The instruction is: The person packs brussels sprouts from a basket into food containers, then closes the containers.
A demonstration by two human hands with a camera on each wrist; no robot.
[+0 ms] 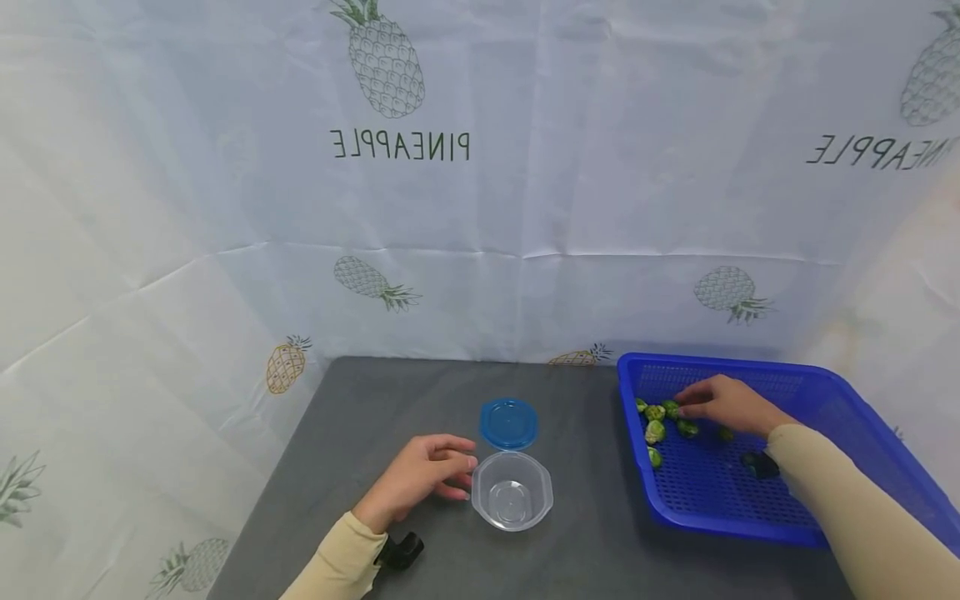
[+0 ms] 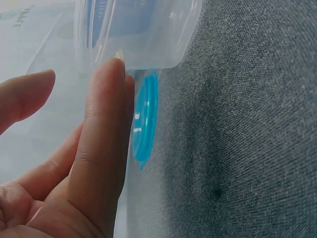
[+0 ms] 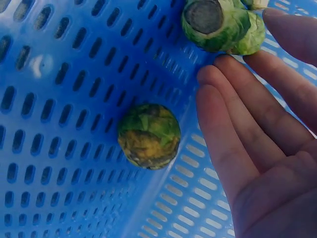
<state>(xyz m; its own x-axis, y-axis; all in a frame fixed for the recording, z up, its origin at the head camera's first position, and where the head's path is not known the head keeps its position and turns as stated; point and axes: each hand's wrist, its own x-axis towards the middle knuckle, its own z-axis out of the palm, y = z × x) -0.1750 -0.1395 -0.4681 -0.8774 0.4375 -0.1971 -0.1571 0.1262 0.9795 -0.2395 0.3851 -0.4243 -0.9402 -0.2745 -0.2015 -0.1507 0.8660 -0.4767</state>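
My left hand (image 1: 422, 477) is beside a clear plastic tub (image 1: 512, 510), its fingertips right at the tub's wall and its fingers loosely extended. A round blue lid (image 1: 509, 423) lies flat just behind the tub. Over on the right, my right hand (image 1: 726, 403) reaches down into a blue perforated basket (image 1: 738, 532). Its fingertips are at a Brussels sprout (image 3: 250, 39) in a small cluster, with the thumb held apart from the fingers in the right wrist view. Another Brussels sprout (image 3: 149, 136), partly yellowed, sits away from the fingers on the basket floor.
Several more Brussels sprouts (image 1: 655, 432) lie along the basket's left side. A grey cloth (image 1: 360, 417) covers the table. White curtains (image 1: 480, 208) printed with pineapples hang behind and at both sides.
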